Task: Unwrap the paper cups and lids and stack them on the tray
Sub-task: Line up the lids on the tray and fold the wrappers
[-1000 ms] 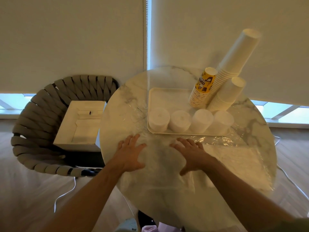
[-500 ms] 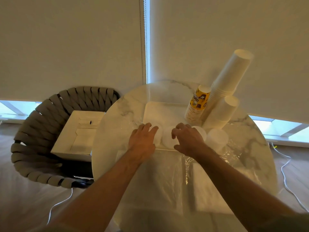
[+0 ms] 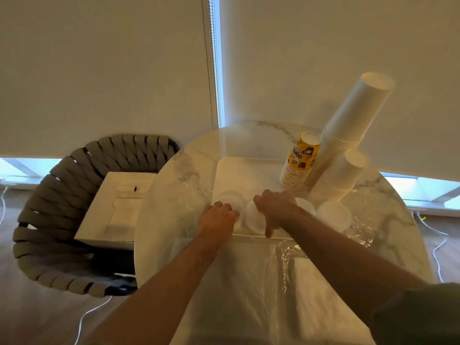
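A white tray (image 3: 240,171) lies on the round marble table (image 3: 174,195). Along its near edge stand several short stacks of white lids; the leftmost lid stack (image 3: 230,196) and the rightmost lid stack (image 3: 333,215) show best. My left hand (image 3: 217,217) curls its fingers round the near side of the leftmost stack. My right hand (image 3: 276,209) covers the second lid stack (image 3: 251,219) and grips it, thumb pointing down at the tray's near rim. At the tray's back right lean a yellow printed cup stack (image 3: 300,161), a tall white cup stack (image 3: 356,113) and a shorter white cup stack (image 3: 347,170).
Loose clear plastic wrap (image 3: 286,260) is spread over the near half of the table and crumpled at the right. A white open box (image 3: 119,207) sits on a woven grey chair (image 3: 44,220) to the left. Cables lie on the floor. Blinds hang close behind the table.
Both hands left the table's near part, reached forward to the tray and closed over the left two lid stacks. The view moved forward and tilted up.
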The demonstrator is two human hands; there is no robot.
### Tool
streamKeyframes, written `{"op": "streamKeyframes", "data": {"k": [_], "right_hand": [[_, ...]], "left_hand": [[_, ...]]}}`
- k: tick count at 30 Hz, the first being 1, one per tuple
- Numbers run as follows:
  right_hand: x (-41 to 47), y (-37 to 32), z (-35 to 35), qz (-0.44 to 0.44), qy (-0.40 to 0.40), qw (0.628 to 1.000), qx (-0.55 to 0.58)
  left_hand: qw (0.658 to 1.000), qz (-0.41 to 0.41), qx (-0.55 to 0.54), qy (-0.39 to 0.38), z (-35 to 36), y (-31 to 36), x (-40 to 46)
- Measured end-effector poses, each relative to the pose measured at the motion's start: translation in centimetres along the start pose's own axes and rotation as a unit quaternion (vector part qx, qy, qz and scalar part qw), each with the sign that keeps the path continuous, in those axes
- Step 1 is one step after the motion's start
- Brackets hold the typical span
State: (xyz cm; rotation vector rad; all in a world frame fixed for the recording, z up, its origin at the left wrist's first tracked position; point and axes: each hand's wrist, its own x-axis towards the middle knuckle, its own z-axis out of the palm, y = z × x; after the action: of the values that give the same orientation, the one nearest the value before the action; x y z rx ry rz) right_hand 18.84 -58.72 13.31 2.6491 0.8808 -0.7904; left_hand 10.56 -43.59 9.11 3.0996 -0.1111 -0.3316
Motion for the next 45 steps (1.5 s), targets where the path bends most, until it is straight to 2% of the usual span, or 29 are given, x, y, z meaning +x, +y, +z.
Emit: {"op": "streamKeyframes", "data": {"k": [10,16,32,45], "right_hand": [[2.3,0.1,-1.0,0.040,0.017,0.999,0.011],[4.4,0.7,-2.0,0.087,0.054,0.993,0.063],[9.6,2.6,-3.7,0.143,0.106,0.960,0.217],[11.1,3.7,-3.7,0.146,0.143,0.942,0.265]], "left_hand": [[0.999,0.029,-0.015,0.040,0.5,-1.9,2.8],[0.997,0.024,-0.026,0.070,0.1,-2.8,5.4],[0.997,0.011,-0.046,0.066,-1.6,-4.9,12.4],[0.997,0.004,-0.041,0.070,-2.2,-5.3,14.4]]}}
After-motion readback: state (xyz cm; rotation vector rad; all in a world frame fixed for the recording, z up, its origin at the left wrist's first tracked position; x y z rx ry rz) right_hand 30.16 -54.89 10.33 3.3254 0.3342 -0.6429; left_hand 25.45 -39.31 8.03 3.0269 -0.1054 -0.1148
